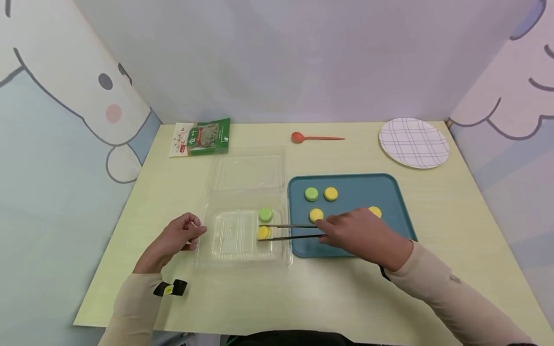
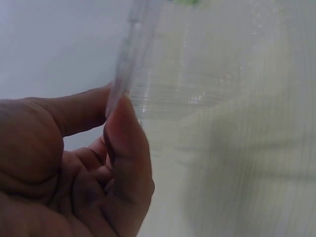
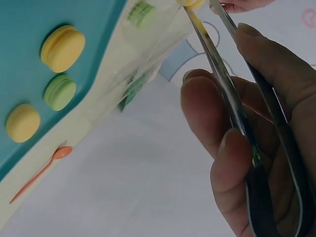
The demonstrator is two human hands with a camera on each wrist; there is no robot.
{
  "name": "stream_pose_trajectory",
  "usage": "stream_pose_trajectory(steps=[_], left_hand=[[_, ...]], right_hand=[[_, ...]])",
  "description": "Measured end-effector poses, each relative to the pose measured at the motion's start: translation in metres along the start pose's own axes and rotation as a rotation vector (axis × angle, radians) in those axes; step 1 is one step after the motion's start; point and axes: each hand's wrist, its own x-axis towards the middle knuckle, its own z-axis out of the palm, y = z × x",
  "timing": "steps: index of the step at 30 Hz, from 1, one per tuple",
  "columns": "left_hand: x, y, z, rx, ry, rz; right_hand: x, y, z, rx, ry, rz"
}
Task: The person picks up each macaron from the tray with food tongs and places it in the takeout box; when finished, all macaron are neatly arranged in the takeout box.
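Observation:
My left hand (image 1: 176, 237) pinches the left rim of a clear plastic container (image 1: 225, 254) between thumb and fingers, as the left wrist view shows close up. The container's lid (image 1: 248, 168) lies folded back behind it. My right hand (image 1: 365, 235) grips metal tongs (image 1: 294, 226) with dark handles, reaching left over the container. Between the tong tips is a yellow macaron (image 1: 263, 233), at the container's right side. A green macaron (image 1: 266, 214) sits in the container just behind it. In the right wrist view the tong tips run off the top edge.
A blue tray (image 1: 359, 182) to the right carries a green macaron (image 1: 311, 194) and several yellow macarons (image 1: 331, 193), one partly behind my right hand. Farther back lie a green food packet (image 1: 207, 137), a red spoon (image 1: 298, 138) and a checked plate (image 1: 414, 143).

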Motion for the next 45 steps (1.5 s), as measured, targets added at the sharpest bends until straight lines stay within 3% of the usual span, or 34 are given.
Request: stream_pose_trajectory(steps=[6, 10, 31, 45], left_hand=[[0.001, -0.001, 0.001, 0.002, 0.010, -0.002], [0.001, -0.001, 0.002, 0.005, 0.010, -0.001], [0.000, -0.002, 0.000, -0.006, 0.012, 0.015], [0.000, -0.002, 0.000, 0.003, 0.010, 0.019]], right_hand=[[0.012, -0.008, -0.005, -0.094, -0.093, -0.042], [0.019, -0.013, -0.006, -0.094, -0.147, -0.026], [0.028, -0.019, -0.011, -0.105, -0.130, -0.044], [0.031, -0.020, -0.014, -0.107, -0.163, -0.024]])
